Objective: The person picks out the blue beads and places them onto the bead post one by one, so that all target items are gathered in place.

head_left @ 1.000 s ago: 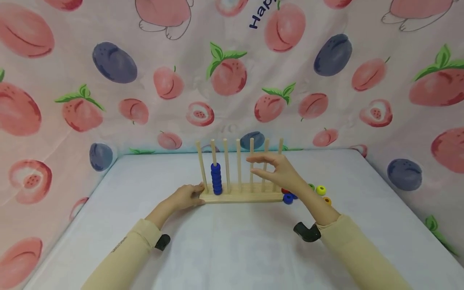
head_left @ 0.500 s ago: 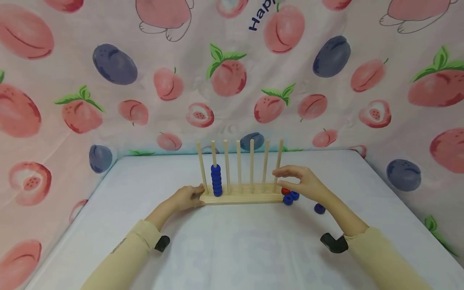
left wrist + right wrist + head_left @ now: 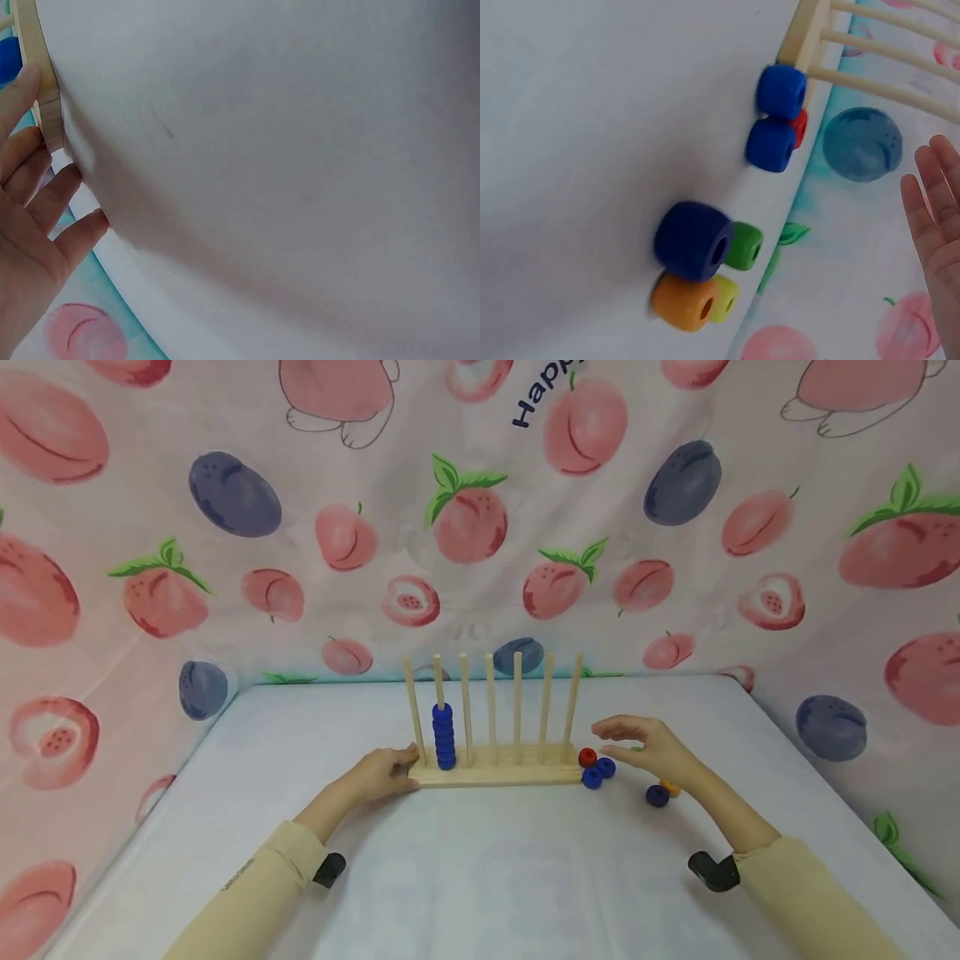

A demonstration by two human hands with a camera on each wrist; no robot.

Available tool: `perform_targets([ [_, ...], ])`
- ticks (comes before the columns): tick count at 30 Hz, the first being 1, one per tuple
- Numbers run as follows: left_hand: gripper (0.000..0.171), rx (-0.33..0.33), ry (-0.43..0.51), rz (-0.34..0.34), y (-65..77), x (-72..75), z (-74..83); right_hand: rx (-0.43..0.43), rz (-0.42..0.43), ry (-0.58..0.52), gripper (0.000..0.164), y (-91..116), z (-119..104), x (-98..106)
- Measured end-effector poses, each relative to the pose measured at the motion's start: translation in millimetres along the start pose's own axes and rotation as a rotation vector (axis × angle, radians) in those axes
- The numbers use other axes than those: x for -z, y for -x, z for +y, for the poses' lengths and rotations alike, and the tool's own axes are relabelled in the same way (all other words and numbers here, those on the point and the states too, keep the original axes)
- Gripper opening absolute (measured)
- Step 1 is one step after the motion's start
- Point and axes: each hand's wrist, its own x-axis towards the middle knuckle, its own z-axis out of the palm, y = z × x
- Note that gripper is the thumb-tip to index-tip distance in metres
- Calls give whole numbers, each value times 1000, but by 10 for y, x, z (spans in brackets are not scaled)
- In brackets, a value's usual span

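Loose beads [image 3: 592,778] lie at six o'clock from the fingertips [image 3: 604,724] of the nearer right hand [image 3: 651,746], thumb and fingers apart; left hand [image 3: 377,773] holds the rack's [image 3: 510,776] nine-o'clock end.

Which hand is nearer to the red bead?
Right. The right hand hovers just to the right of the red bead, not touching it; the left hand grips the base at its left end, opposite the bead's end.

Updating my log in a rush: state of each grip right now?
Left grip: holding the wooden peg abacus by its left end.
Right grip: open, holding nothing.
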Motion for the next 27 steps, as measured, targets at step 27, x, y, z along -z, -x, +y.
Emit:
perform_targets([
  [27,59,22,-14,-21,-20,35,-4,-189,-155,19,32,63,395,-60],
])
